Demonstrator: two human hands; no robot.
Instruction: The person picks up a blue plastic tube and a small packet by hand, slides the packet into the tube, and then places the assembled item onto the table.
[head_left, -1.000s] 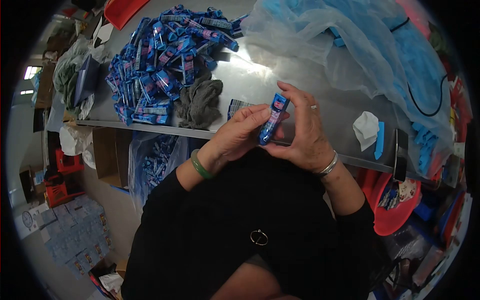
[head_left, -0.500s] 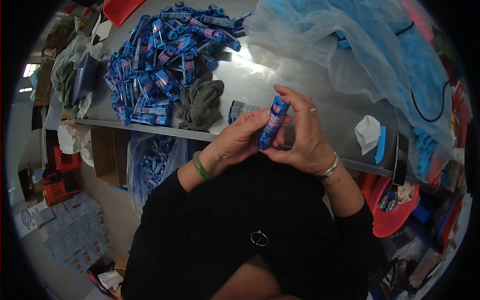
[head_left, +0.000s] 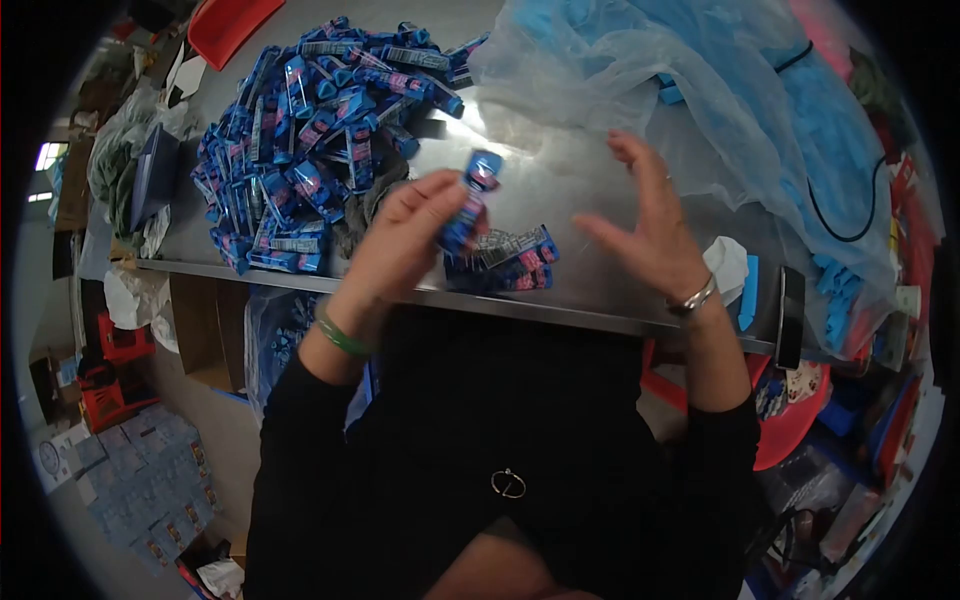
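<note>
The left hand (head_left: pixel 400 238), which I followed from afar, gripped a blue packet (head_left: pixel 472 203) between thumb and fingers, holding it tilted above the metal table (head_left: pixel 575 175). The right hand (head_left: pixel 655 235) was well apart from it, thumb and fingers spread open around nothing. I saw several similar packets (head_left: pixel 520 246) near the table's front edge, just beside the left hand, a larger heap (head_left: pixel 300 150) to its far left, and a white tissue (head_left: pixel 727 266) near the right wrist.
</note>
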